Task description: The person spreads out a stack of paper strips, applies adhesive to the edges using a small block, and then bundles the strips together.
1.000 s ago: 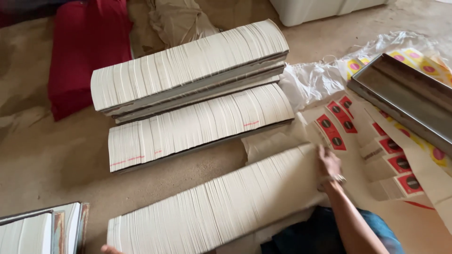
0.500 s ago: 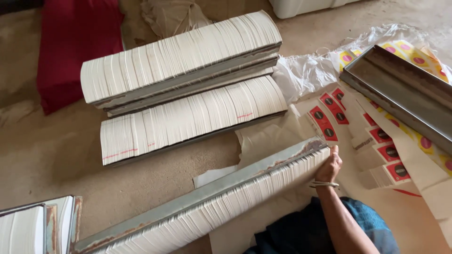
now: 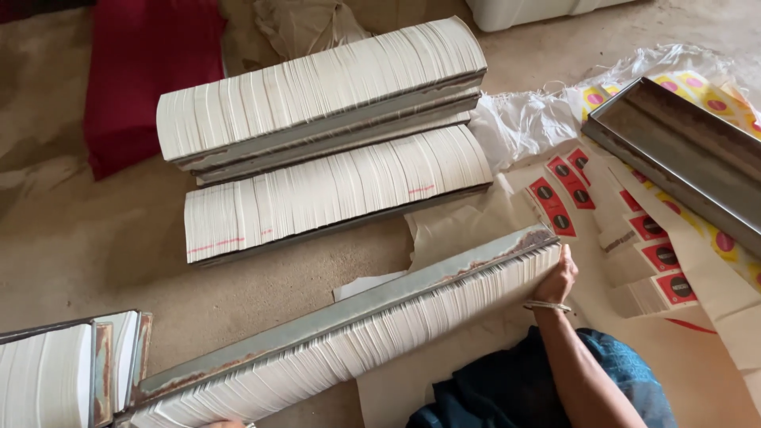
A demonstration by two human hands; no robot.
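Right hand (image 3: 557,279): pressing flat, fingers spread, against the far end of a long metal tray (image 3: 349,305) packed with white card sheets (image 3: 380,341) standing on edge; a thin bangle is sitting at the wrist. Left hand: only a sliver is showing at the bottom edge of the view, under the tray's near end; whether it is gripping or merely propping cannot be told.

Held item: the tray is tilting onto its long side between the two hands, rusty wall uppermost, the sheets facing the person.

Just beyond the right hand: small folded cartons with red labels (image 3: 646,257) are lying fanned out on brown paper (image 3: 460,226). Further right of that hand: an empty steel tray (image 3: 682,154) is resting on yellow printed sheets. Ahead of both hands: two more filled stacks, the nearer stack (image 3: 333,194) lying low, the farther stack (image 3: 317,91) sitting higher. Beside the left hand: another filled tray (image 3: 71,372).

Risk, as a judgement: the sheets are being held only by end pressure and the tray wall. If either hand is easing off while the tray is tilting, the row could be fanning out and spilling toward the lap; the tray's rusted edge could also be marking the sheets.
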